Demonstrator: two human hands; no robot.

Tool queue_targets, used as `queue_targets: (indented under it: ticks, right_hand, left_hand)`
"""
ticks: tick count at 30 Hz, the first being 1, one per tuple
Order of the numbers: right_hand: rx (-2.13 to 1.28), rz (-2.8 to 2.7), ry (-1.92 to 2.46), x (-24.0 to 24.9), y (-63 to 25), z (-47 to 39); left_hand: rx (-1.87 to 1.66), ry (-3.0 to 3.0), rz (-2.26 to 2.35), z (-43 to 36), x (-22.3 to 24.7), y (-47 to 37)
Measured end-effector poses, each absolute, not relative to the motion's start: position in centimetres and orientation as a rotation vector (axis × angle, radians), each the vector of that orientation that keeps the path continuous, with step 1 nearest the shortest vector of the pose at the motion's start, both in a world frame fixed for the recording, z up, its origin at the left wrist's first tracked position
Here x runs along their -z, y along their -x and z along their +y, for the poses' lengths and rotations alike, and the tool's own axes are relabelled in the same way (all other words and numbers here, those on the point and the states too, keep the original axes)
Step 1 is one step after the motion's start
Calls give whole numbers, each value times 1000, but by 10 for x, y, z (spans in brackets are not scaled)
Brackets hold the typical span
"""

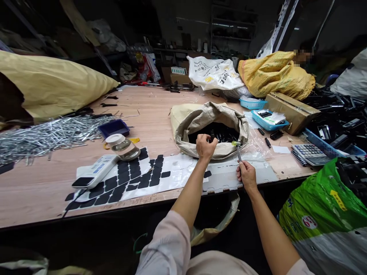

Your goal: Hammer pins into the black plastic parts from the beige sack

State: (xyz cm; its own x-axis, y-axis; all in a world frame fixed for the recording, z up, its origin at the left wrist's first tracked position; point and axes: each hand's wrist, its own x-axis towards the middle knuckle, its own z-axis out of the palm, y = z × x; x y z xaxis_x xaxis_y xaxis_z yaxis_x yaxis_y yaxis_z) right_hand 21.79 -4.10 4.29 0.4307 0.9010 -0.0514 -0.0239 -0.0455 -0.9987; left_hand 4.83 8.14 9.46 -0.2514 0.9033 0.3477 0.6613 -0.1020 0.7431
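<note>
My left hand (205, 146) is at the open mouth of a beige woven sack (179, 118), fingers curled in a pinch. A small black part (212, 134) shows at its fingertips; its exact kind I cannot make out. Inside the sack lie many dark, shiny pieces (225, 134), partly hidden by the rim. To the right, my right hand (247, 175) is closed round the handle of a small hammer (239, 153). The hammer has a metal shaft and a yellowish, see-through head, raised near the sack's front rim.
Sheets of black stickers (156, 172), a white boxy device (96, 172), a lidded jar (123, 147) and a navy tray (114, 128) lie left, beyond them metal rods (57, 133). Rightward are blue baskets (269, 121), a cardboard box (292, 110), a calculator (311, 152) and a green sack (318, 198).
</note>
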Motion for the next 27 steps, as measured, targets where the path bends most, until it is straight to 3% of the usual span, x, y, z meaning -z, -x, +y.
queue_targets:
  ticks: [9,27]
  right_hand:
    - [-882,-868,1447,-42,-221,-41]
    - [-713,-881,1486,-42,-209,-69]
  left_hand:
    - [-703,-2264,1477,-3,-56,-12]
    - [-895,-2004,1330,14,-23,2]
